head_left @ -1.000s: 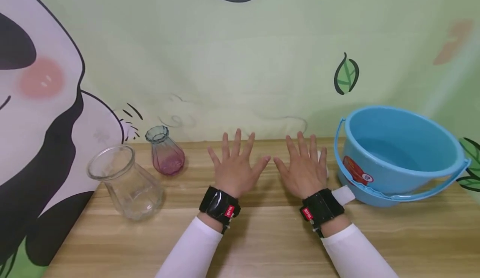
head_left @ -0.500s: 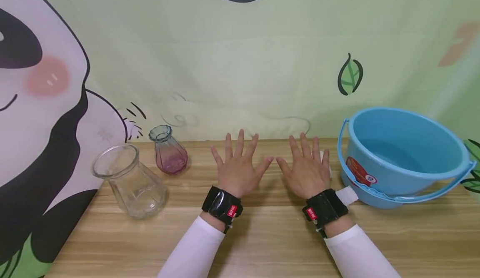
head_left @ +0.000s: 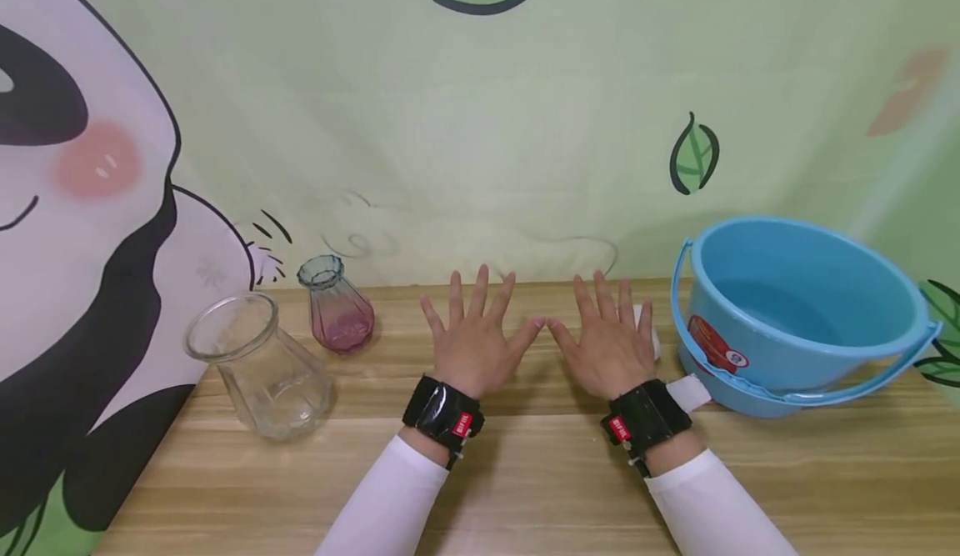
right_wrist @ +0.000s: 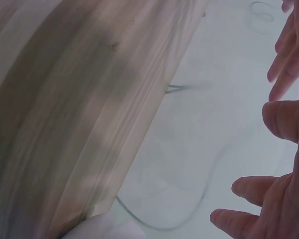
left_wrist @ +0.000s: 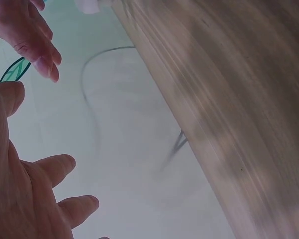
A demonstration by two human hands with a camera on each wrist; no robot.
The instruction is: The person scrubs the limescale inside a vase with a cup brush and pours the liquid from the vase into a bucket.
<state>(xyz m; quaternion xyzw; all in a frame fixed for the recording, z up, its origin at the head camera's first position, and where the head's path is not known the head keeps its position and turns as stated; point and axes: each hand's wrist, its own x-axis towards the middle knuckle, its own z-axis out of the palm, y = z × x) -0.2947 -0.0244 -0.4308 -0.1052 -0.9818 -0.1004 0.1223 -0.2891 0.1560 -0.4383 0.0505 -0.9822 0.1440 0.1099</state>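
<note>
Palm down and fingers spread, my left hand (head_left: 471, 352) is held over the middle of the wooden table (head_left: 540, 489), with nothing in it. Beside it my right hand (head_left: 609, 348) is spread the same way, its thumb tip right at the left thumb's tip in the head view. Both wrist views show a gap between the palms and the table. A small white object (head_left: 649, 333) is partly hidden behind the right hand's little finger. In the right wrist view a white rounded thing (right_wrist: 107, 228) lies at the bottom edge.
Left of the hands stand a clear glass jar (head_left: 273, 389) and a smaller blue-to-pink ribbed glass vase (head_left: 341, 314). A blue bucket (head_left: 795, 373) with its handle down stands at the right. A green printed backdrop (head_left: 487, 147) rises behind the table.
The thumb tips have come closer together, the right hand drifting slightly left. The head view shifts a little; the jar, vase and bucket stay in place.
</note>
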